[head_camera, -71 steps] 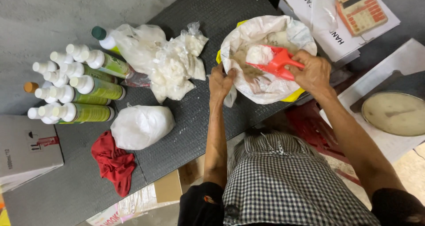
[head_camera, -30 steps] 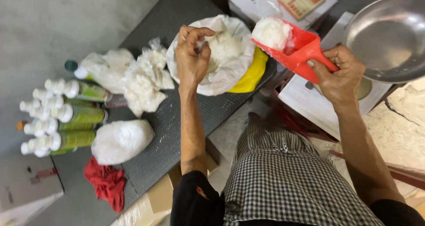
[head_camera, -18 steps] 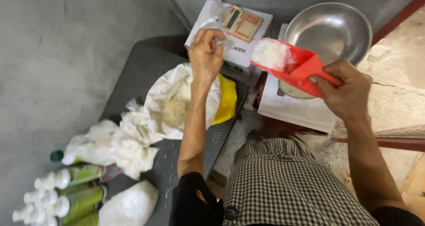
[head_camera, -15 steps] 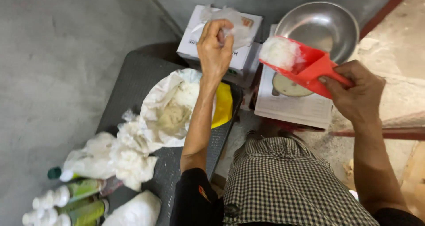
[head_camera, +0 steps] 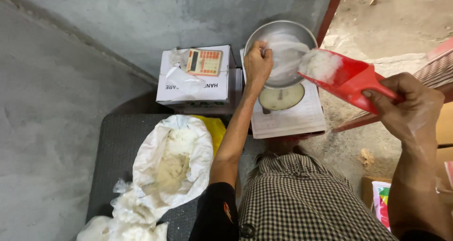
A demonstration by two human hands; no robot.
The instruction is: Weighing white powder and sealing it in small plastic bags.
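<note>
Right hand [head_camera: 415, 111] clenched on the handle of a red scoop [head_camera: 347, 78]. Scoop's long axis runs from these fingers up-left; its open mouth, heaped with white powder [head_camera: 321, 64], sits at the near rim of the metal pan [head_camera: 302, 43] on the scale [head_camera: 288, 111]. Left hand [head_camera: 257, 64] pinches a clear bag [head_camera: 283, 52] inside the pan, just left of the scoop mouth, so nearer the pan.

Plastic bags [head_camera: 120, 224] cut off below; scale dial [head_camera: 282, 97] partly under pan [head_camera: 302, 33].
</note>
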